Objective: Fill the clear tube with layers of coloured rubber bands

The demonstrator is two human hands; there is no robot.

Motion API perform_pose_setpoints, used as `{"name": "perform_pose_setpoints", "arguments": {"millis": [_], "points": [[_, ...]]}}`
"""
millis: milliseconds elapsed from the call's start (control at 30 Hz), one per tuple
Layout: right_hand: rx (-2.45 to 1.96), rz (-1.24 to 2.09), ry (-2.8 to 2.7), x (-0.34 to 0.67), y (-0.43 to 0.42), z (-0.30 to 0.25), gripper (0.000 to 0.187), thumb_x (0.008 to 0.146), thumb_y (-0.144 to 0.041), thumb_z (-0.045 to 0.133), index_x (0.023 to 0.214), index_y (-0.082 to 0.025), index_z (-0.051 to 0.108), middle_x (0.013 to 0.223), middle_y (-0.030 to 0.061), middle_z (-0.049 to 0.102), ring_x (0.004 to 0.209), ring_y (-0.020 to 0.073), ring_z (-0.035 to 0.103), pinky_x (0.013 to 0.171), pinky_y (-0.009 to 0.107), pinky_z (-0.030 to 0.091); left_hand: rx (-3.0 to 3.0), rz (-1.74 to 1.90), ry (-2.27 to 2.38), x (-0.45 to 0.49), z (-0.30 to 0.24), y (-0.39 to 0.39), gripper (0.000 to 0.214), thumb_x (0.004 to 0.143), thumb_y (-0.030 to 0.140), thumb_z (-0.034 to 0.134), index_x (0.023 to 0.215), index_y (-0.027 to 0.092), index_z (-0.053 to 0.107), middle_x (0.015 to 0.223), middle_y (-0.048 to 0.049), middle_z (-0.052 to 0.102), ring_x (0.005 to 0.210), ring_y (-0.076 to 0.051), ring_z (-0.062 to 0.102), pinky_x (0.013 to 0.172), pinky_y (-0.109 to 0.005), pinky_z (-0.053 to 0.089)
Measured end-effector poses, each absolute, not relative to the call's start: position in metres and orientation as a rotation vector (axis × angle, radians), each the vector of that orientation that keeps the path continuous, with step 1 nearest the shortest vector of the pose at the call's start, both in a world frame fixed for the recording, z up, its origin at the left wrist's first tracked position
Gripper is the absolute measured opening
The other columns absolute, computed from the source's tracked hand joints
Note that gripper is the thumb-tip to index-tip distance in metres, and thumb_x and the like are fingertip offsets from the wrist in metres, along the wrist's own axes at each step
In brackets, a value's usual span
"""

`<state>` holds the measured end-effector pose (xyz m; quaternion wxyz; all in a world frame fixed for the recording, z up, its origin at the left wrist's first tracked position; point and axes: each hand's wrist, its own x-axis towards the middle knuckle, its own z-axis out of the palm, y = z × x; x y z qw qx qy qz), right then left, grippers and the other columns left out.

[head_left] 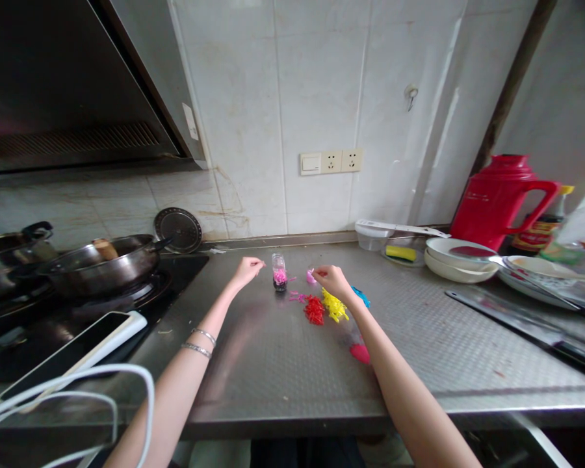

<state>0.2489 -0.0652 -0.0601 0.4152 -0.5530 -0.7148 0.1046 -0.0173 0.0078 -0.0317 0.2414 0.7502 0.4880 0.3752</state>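
A small clear jar (279,273) stands upright with pink shreds in it and a dark layer at the bottom. Just left of the jar, my left hand (248,270) is closed in a pinch; what its fingertips hold, if anything, is too small to make out. My right hand (332,281) is also pinched, beside a small pink item (311,277); its fingertip contents are unclear. Loose pink shreds (297,297) lie in front of the jar. Nearby are piles of red shreds (314,310) and yellow shreds (335,304). Blue shreds (361,297) are partly behind my right wrist.
A bright pink item (359,353) lies by my right forearm. Rightward are a large knife (504,316), stacked bowls (461,274), a yellow sponge (400,253) and a red thermos jug (497,201). Pans (104,276) sit on the left hob; a white cable (102,369) crosses the lower left.
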Motion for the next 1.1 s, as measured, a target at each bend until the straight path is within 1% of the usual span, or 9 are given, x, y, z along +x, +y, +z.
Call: {"name": "perform_pose_setpoints", "arguments": {"millis": [100, 167, 300, 433, 533, 667, 867, 1000, 1100], "points": [[-1.387, 0.269, -1.789, 0.249, -0.065, -0.06, 0.026, 0.072, -0.027, 0.047, 0.068, -0.013, 0.068, 0.065, 0.0043, 0.066, 0.06, 0.0131, 0.055, 0.057, 0.02, 0.036, 1.993, 0.952, 1.39, -0.023, -0.066, 0.009, 0.029, 0.071, 0.032, 0.047, 0.069, 0.009, 0.064, 0.043, 0.0034, 0.044, 0.044, -0.009, 0.04, 0.046, -0.02, 0.029], [-1.388, 0.268, -1.796, 0.248, -0.066, -0.06, 0.026, 0.072, -0.027, 0.047, 0.068, -0.013, 0.068, 0.066, 0.0045, 0.067, 0.062, 0.0135, 0.055, 0.058, 0.02, 0.037, 1.984, 0.919, 1.41, -0.025, -0.079, 0.008, 0.027, 0.07, 0.029, 0.046, 0.068, 0.009, 0.064, 0.042, 0.0034, 0.043, 0.044, -0.009, 0.04, 0.046, -0.02, 0.029], [-1.417, 0.233, -1.843, 0.247, -0.066, -0.061, 0.027, 0.074, -0.028, 0.046, 0.069, -0.013, 0.068, 0.064, 0.0041, 0.065, 0.062, 0.0128, 0.055, 0.057, 0.019, 0.036, 1.986, 0.909, 1.437, -0.024, -0.086, 0.005, 0.024, 0.07, 0.024, 0.045, 0.068, 0.009, 0.063, 0.043, 0.0028, 0.046, 0.045, -0.009, 0.042, 0.047, -0.02, 0.031], [-1.462, 0.172, -1.894, 0.247, -0.065, -0.065, 0.028, 0.076, -0.028, 0.045, 0.07, -0.013, 0.068, 0.063, 0.0031, 0.064, 0.06, 0.0113, 0.054, 0.057, 0.019, 0.035, 2.072, 0.848, 1.422, -0.02, -0.086, 0.0, 0.023, 0.071, 0.022, 0.044, 0.068, 0.009, 0.063, 0.051, -0.0006, 0.054, 0.05, -0.011, 0.049, 0.051, -0.02, 0.035], [-1.477, 0.168, -1.929, 0.245, -0.064, -0.067, 0.024, 0.076, -0.026, 0.047, 0.075, -0.016, 0.069, 0.07, 0.0034, 0.066, 0.065, 0.0125, 0.056, 0.06, 0.019, 0.037, 2.175, 0.827, 1.465, -0.017, -0.086, -0.004, 0.021, 0.071, 0.02, 0.046, 0.071, 0.011, 0.064, 0.064, -0.0047, 0.063, 0.062, -0.013, 0.055, 0.058, -0.021, 0.038], [-1.51, 0.164, -1.971, 0.236, -0.057, -0.064, 0.023, 0.073, -0.019, 0.05, 0.086, -0.018, 0.069, 0.086, 0.0052, 0.068, 0.077, 0.0148, 0.06, 0.068, 0.02, 0.04, 2.195, 0.811, 1.592, -0.015, -0.085, -0.01, 0.019, 0.072, 0.021, 0.049, 0.077, 0.012, 0.065, 0.075, -0.0074, 0.066, 0.071, -0.016, 0.058, 0.063, -0.023, 0.04], [-1.613, 0.091, -2.14, 0.215, -0.04, -0.053, 0.028, 0.075, -0.015, 0.046, 0.09, -0.02, 0.069, 0.092, 0.0068, 0.067, 0.087, 0.0179, 0.06, 0.07, 0.022, 0.041, 2.22, 0.798, 1.637, -0.015, -0.086, -0.008, 0.023, 0.074, 0.024, 0.047, 0.081, 0.012, 0.065, 0.079, -0.0091, 0.066, 0.071, -0.016, 0.058, 0.061, -0.023, 0.038], [-1.624, -0.032, -2.244, 0.204, -0.031, -0.048, 0.031, 0.077, -0.014, 0.045, 0.099, -0.019, 0.066, 0.105, 0.0083, 0.062, 0.098, 0.0195, 0.054, 0.075, 0.023, 0.041, 2.234, 0.798, 1.647, -0.016, -0.089, -0.005, 0.024, 0.075, 0.025, 0.047, 0.083, 0.013, 0.065, 0.079, -0.009, 0.066, 0.07, -0.016, 0.058, 0.06, -0.022, 0.037], [-1.627, -0.1, -2.349, 0.198, -0.026, -0.047, 0.034, 0.076, -0.01, 0.045, 0.102, -0.019, 0.064, 0.107, 0.0084, 0.06, 0.102, 0.0207, 0.05, 0.074, 0.024, 0.042, 2.244, 0.794, 1.647, -0.016, -0.09, -0.005, 0.024, 0.074, 0.024, 0.046, 0.083, 0.013, 0.065, 0.077, -0.0083, 0.065, 0.068, -0.015, 0.057, 0.06, -0.022, 0.037]]}}
